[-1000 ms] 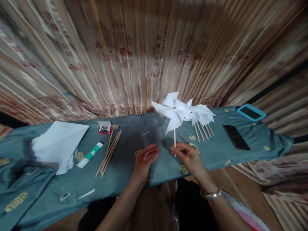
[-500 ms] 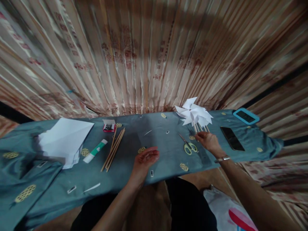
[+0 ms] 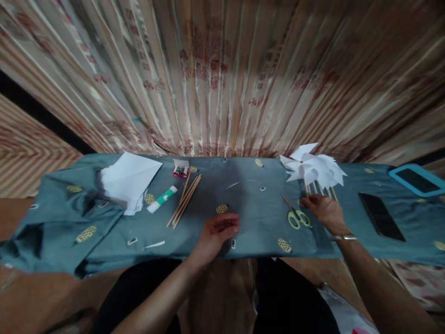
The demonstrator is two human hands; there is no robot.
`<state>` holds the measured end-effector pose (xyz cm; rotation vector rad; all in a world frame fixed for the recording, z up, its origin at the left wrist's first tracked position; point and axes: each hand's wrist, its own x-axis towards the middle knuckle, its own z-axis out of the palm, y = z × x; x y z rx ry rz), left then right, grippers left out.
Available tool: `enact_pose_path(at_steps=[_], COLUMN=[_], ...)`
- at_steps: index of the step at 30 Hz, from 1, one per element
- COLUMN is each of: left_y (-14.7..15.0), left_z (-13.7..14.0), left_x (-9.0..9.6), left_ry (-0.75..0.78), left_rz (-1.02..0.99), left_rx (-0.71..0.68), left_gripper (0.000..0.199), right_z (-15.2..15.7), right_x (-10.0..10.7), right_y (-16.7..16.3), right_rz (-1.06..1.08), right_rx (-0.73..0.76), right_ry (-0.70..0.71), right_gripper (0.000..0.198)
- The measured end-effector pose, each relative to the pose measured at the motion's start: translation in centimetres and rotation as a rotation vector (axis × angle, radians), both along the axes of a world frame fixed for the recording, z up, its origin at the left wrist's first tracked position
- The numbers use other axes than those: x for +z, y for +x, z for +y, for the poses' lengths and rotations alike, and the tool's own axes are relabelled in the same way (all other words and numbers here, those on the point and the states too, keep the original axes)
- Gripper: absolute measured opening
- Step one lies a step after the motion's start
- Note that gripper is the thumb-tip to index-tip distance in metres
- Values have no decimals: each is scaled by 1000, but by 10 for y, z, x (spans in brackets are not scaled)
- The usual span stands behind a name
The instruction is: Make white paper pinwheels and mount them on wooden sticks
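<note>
Several white paper pinwheels (image 3: 320, 171) overlap in a bunch at the right of the table, their thin wooden sticks running toward me. My right hand (image 3: 325, 212), with a metal band at its wrist, is closed around the lower sticks, which its fingers partly hide. Just left of it lie scissors (image 3: 295, 217) with yellow-green handles. My left hand (image 3: 217, 234) hovers over the table's near edge at the middle. Its fingers curl loosely with the thumb apart, and nothing shows in them.
Several wooden sticks (image 3: 186, 202), a glue stick (image 3: 162, 199), a small red box of pins (image 3: 181, 169) and white paper sheets (image 3: 130, 176) lie on the left. Paper scraps (image 3: 155, 244) are scattered about. A black phone (image 3: 380, 215) and a blue-framed device (image 3: 417, 180) lie far right.
The view has swung left, so the table's things appear farther right. My right hand stays at the pinwheel sticks. My left thumb and fingers look slightly more curled.
</note>
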<state>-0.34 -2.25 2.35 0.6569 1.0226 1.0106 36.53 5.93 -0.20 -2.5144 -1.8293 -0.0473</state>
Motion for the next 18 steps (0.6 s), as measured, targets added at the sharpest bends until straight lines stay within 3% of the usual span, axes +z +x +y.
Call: enact_pose_path(at_steps=[4,11,15,18], left_y=[0,1,4,3], left_z=[-10,-26,-33,-33], left_x=[-1,-8,-5,-1], left_ry=[-39,18,29,13], left_rz=[-8,21,-10,-31], left_rx=[-9,-64,-96,-103], left_gripper=[37,26,27,33], right_z=[-11,-36,-28,-15], right_x=[6,16,16,25], right_y=[-2,-23,-66,-124], right_rz=[-8,-115,-32,166], right_rx=[49,36,215,364], right_ry=[-15,136,151,178], right_gripper=[39,35,30,31])
